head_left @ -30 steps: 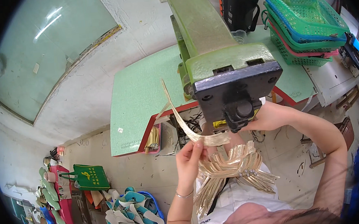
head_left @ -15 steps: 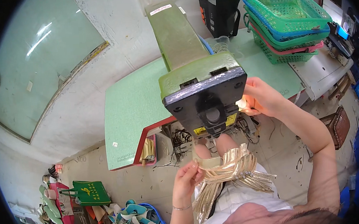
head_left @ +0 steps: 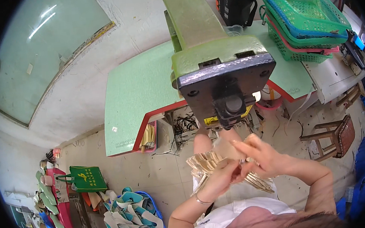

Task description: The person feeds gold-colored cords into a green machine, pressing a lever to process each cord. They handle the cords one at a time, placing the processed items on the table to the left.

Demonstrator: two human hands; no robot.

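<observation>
My left hand point(head_left: 223, 180) and my right hand point(head_left: 261, 156) meet above my lap, below the head of the green sewing machine point(head_left: 226, 70). Between them is a bundle of shiny gold woven strips point(head_left: 203, 161), with loose ends fanning out on both sides of my hands. A pale, flat translucent piece point(head_left: 228, 148) stands up from it by the right fingers. Pinched closed, my left fingers grip the gold bundle near its middle. The right fingers are bent against the pale piece and the bundle; their tips are partly hidden behind each other.
A green tabletop with a red edge point(head_left: 142, 91) surrounds the machine. Stacked plastic baskets point(head_left: 303, 14) and a black bag point(head_left: 238, 2) stand at the back right. On the floor are a blue basket of teal and white pieces point(head_left: 135, 216), a green bag point(head_left: 86, 177) and a wooden stool point(head_left: 336, 138).
My right hand has come down from beside the machine head to join the left at the gold strips. The left hand has moved right, and the view has shifted.
</observation>
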